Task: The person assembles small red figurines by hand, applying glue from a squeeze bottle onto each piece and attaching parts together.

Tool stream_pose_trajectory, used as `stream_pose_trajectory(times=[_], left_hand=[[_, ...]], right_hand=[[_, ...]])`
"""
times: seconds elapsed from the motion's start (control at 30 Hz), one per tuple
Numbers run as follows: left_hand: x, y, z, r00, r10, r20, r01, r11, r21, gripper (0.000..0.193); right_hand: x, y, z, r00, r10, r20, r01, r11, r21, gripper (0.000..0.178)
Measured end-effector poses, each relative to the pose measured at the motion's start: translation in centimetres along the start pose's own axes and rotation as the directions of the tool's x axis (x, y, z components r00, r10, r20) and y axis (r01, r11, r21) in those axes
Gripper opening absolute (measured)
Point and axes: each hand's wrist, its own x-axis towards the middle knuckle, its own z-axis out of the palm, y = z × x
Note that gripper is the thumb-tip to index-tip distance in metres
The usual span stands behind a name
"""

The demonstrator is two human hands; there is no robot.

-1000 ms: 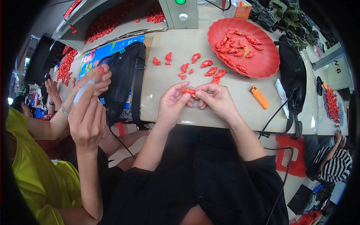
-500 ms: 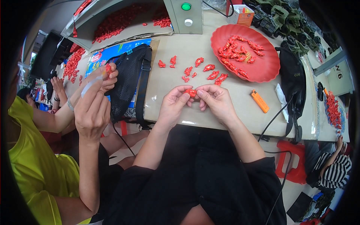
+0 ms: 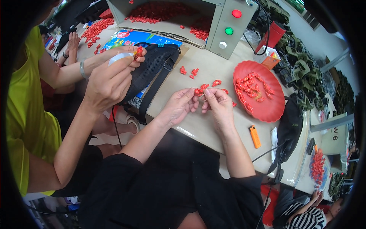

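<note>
My left hand (image 3: pixel 180 106) and my right hand (image 3: pixel 219 108) meet over the front of the table. Both pinch one small, glossy red figure-shaped piece (image 3: pixel 198 92) between thumbs and fingertips; its exact kind is too small to make out. Just beyond my fingers lie several similar red pieces (image 3: pixel 194 73), some partly hidden by my right hand. To the right stands a red scalloped dish (image 3: pixel 275 112) holding more red pieces (image 3: pixel 251 89). Nearer to me, right of my right forearm, is an orange lighter (image 3: pixel 255 137).
At left, a co-worker's hands (image 3: pixel 108 82) hold a red piece and a whitish translucent tool. A black mesh bag (image 3: pixel 152 68) lies between us. Behind stands a grey cabinet (image 3: pixel 219 36) with buttons and red pieces inside. A black pouch (image 3: pixel 291 122) with a cable sits right.
The view has turned and shifted, so the table appears tilted and the dish lower. My hands still pinch the red piece. The co-worker's hands appear farther right and higher.
</note>
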Motion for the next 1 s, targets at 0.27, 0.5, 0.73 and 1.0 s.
stream_pose_trajectory(times=[0.27, 0.5, 0.73, 1.0], left_hand=[[0.3, -0.4, 1.3, 0.988, -0.074, -0.138, 0.072, 0.997, -0.020, 0.032], [0.4, -1.1, 2.0, 0.955, 0.026, -0.296, -0.008, 0.998, 0.063, 0.033], [0.9, -2.1, 2.7, 0.893, 0.131, -0.431, -0.077, 0.987, 0.140, 0.032], [1.1, -2.5, 2.3, 0.883, 0.195, -0.427, -0.120, 0.973, 0.195, 0.032]], right_hand=[[0.0, 1.2, -1.0, 0.999, -0.023, -0.036, 0.027, 0.995, 0.092, 0.017], [-0.1, 1.6, -1.0, 0.999, 0.027, -0.039, -0.025, 0.998, 0.060, 0.017], [0.1, 2.0, -1.1, 0.997, 0.044, -0.068, -0.042, 0.999, 0.035, 0.016], [0.1, 2.3, -0.7, 0.997, 0.079, -0.019, -0.079, 0.997, -0.005, 0.016]])
